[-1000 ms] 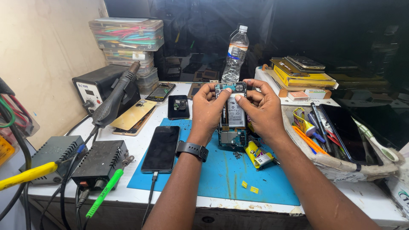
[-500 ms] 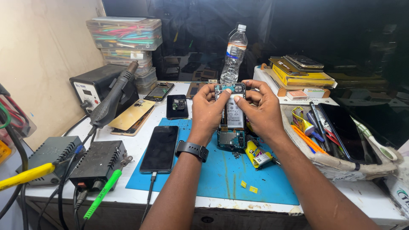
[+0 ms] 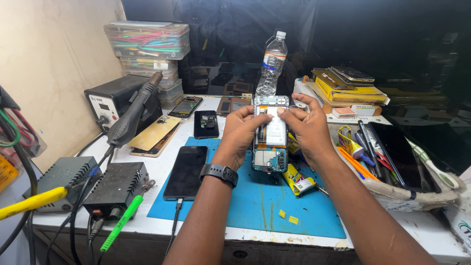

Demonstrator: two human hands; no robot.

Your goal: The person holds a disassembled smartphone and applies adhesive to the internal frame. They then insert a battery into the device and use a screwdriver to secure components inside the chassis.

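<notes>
Head view: my left hand (image 3: 244, 128) and right hand (image 3: 305, 126) pinch the opened teal-framed phone with white battery (image 3: 271, 140), thumbs pressing; next needs a steady, gentle press.

The phone (image 3: 270, 135) is open, with its back cover off. You can see its insides. A white battery fills the middle. A green board with small parts sits at the near end. An orange flat strip runs down one side. The frame is dark. The phone stands tilted, with its far end raised and its near end low over the blue mat (image 3: 255, 206). Both hands hold it near the top end.
</notes>
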